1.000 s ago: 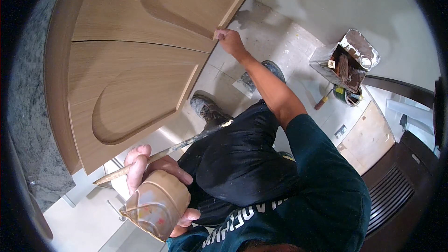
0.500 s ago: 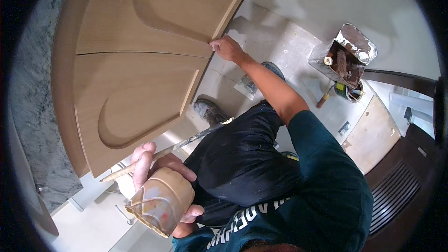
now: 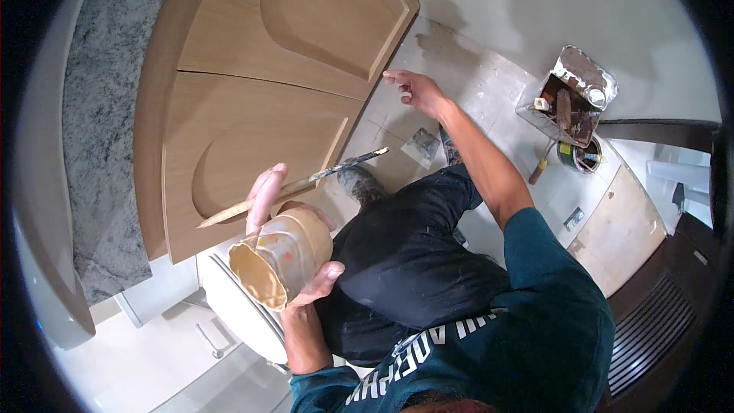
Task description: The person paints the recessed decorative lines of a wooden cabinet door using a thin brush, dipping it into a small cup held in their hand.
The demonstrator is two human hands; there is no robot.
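From where I stand, the left hand (image 3: pixel 264 197) has the cut-down plastic cup (image 3: pixel 302 241) wrapped firmly, fingers on the far side and thumb on the near one, with the ragged mouth tipped toward the lower left of that grip. The same fingers carry a slim paintbrush (image 3: pixel 307 181), its bare wooden end poking out left of the hand and its paint-tipped end reaching ahead to the right. Beige paint (image 3: pixel 258 274) coats the cup's inside (how much is pooled there I can't tell). I'd judge the cup light and thin-walled, likely to give under a hard squeeze and perhaps slick where paint has smeared, so the safest hold seems to be low around the body, clear of that wavy rim. The brush looks light and stiff, best taken by its clean wood. Well ahead and right of the left hand's grip, the right hand (image 3: pixel 419 92) is empty, fingers loosely curled and parted, fingertips just beside the lower edge of the wooden cabinet doors (image 3: pixel 245 118); whether they touch, I can't say. Farther right of both hands sits a rectangular tin (image 3: pixel 535 113) next to a round paint pot (image 3: pixel 566 154)
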